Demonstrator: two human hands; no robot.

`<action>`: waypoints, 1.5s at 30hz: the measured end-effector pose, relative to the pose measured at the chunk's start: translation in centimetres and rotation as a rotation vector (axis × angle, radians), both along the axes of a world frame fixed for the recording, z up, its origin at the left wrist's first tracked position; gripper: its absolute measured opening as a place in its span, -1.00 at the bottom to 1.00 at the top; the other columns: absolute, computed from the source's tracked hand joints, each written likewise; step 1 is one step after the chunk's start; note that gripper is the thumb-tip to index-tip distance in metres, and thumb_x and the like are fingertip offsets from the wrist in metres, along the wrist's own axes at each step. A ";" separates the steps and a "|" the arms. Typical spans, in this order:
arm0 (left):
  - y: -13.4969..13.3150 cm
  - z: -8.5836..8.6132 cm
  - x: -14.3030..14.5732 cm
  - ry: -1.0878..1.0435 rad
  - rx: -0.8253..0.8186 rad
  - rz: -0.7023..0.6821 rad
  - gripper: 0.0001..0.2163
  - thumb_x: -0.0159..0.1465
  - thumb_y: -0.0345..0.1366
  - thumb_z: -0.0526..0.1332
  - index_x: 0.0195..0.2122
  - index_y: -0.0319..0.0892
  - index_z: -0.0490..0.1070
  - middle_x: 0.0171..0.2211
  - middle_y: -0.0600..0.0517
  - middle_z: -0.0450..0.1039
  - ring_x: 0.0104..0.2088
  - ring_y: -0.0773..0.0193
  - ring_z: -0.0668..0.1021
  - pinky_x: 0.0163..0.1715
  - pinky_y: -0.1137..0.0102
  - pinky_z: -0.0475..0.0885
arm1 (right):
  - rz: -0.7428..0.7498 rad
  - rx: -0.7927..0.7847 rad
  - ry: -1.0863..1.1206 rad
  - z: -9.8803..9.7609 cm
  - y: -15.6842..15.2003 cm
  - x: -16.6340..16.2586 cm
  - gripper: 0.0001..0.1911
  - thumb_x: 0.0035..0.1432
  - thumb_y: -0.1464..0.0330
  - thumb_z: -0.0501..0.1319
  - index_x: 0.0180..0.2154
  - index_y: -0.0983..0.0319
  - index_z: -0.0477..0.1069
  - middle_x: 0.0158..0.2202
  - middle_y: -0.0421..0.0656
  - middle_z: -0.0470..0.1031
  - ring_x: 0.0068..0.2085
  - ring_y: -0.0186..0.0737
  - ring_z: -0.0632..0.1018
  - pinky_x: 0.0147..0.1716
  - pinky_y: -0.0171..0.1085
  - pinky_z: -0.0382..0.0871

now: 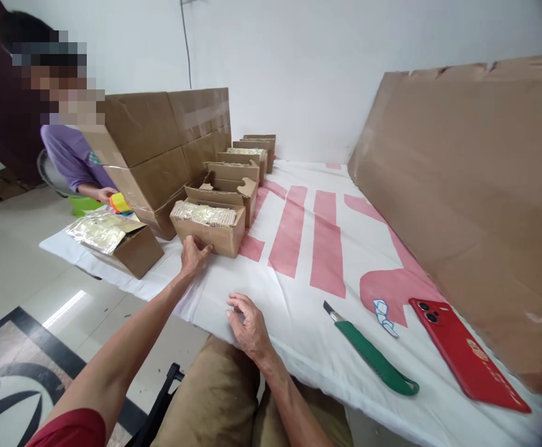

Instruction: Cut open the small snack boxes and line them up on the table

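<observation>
My left hand (195, 256) is at the lower front of a small cardboard box (221, 239), its thumb and fingers pressed against the box. Crinkled, shiny yellowish packets (205, 213) fill the top of that box, beside a strip of printed cardboard. Over the table's near edge is my right hand (251, 326), holding nothing, its fingers loosely curled and apart from the thumb. To its right lies a green utility knife (375, 357) with the blade out.
Several open boxes (247, 186) line up behind, along stacked large cartons (159, 149). Another filled box (135, 251) stands left. A person (72, 152) holds something yellow-orange (120, 202). A red phone (466, 354), small stickers (385, 318) and a big cardboard panel (461, 186) are right.
</observation>
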State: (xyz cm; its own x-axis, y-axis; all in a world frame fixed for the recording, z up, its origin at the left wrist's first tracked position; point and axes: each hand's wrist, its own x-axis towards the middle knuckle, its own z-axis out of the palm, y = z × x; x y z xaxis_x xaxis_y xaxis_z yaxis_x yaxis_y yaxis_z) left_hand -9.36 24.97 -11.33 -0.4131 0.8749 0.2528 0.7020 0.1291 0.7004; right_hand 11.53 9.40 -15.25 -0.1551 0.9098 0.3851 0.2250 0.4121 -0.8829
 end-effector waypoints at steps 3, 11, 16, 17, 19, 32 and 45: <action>0.1 -0.9 0.4 0.015 0.005 -0.013 -0.74 0.21 -0.16 0.31 -0.21 -0.09 0.24 -0.24 -0.02 0.43 -0.17 0.09 0.55 -0.11 0.18 0.47 | -0.001 -0.009 -0.001 0.1 0.1 0.1 -0.78 0.19 0.38 0.20 -0.16 0.20 0.58 0.03 0.04 0.63 -0.04 -0.06 0.65 -0.10 -0.13 0.60; -6.2 -2.4 0.8 0.118 -0.024 -0.411 -0.62 0.15 -0.35 0.29 0.02 -0.14 0.43 0.12 -0.20 0.48 0.21 -0.08 0.48 0.27 0.00 0.35 | -0.014 -0.023 -0.022 0.3 0.7 0.4 -0.78 0.21 0.31 0.20 -0.18 0.18 0.60 -0.01 0.00 0.65 -0.06 -0.08 0.67 -0.12 -0.17 0.62; -14.1 -0.6 -2.5 0.192 -0.136 -0.744 -0.60 0.08 -0.25 0.43 -0.02 -0.12 0.55 0.25 -0.18 0.45 0.28 -0.09 0.46 0.29 0.12 0.38 | -0.006 -0.035 -0.017 -0.1 1.4 0.5 -0.74 0.24 0.23 0.23 -0.16 0.19 0.61 -0.01 0.03 0.65 -0.01 -0.03 0.66 -0.06 -0.11 0.61; -15.5 0.1 -3.4 0.202 -0.167 -0.839 -0.57 0.12 -0.23 0.42 0.03 -0.13 0.54 0.29 -0.20 0.42 0.31 -0.10 0.44 0.30 0.12 0.37 | -0.008 -0.038 -0.024 -0.2 1.6 0.6 -0.73 0.24 0.21 0.23 -0.16 0.19 0.61 -0.01 0.03 0.65 -0.01 -0.02 0.66 -0.05 -0.10 0.61; -17.9 1.6 -5.4 0.167 -0.233 -0.990 -0.55 0.20 -0.20 0.38 0.13 -0.12 0.51 0.32 -0.20 0.38 0.32 -0.07 0.43 0.30 0.14 0.37 | -0.012 -0.044 -0.049 -0.3 1.8 0.8 -0.71 0.24 0.18 0.23 -0.16 0.20 0.62 -0.01 0.04 0.66 -0.01 -0.02 0.66 -0.04 -0.10 0.61; -11.4 7.1 -25.4 -0.480 0.435 0.299 -0.59 0.17 -0.20 0.30 0.02 -0.24 0.47 0.06 -0.19 0.52 0.12 0.02 0.53 0.20 0.12 0.41 | -0.061 -0.085 -0.206 -0.2 2.5 1.2 -0.65 0.20 0.08 0.23 -0.22 0.17 0.63 -0.01 0.04 0.67 0.02 0.05 0.66 0.01 0.00 0.60; -3.6 5.7 -28.5 -0.675 0.360 0.252 -0.60 0.08 0.11 0.30 -0.35 -0.14 0.33 -0.42 0.10 0.37 -0.29 0.24 0.47 -0.18 0.34 0.46 | 0.160 -0.130 -0.230 6.0 6.0 -11.9 -0.39 0.16 0.15 0.24 0.22 0.19 0.42 0.21 0.07 0.52 0.12 0.06 0.59 -0.05 -0.03 0.58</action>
State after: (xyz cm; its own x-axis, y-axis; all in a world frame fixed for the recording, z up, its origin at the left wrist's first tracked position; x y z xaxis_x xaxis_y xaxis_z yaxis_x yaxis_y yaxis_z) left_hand -37.87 21.38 -5.60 -0.7517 0.6472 0.1269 0.0926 -0.0869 0.9919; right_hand -0.36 15.44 -9.27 -0.3699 0.9060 0.2057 0.3664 0.3457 -0.8639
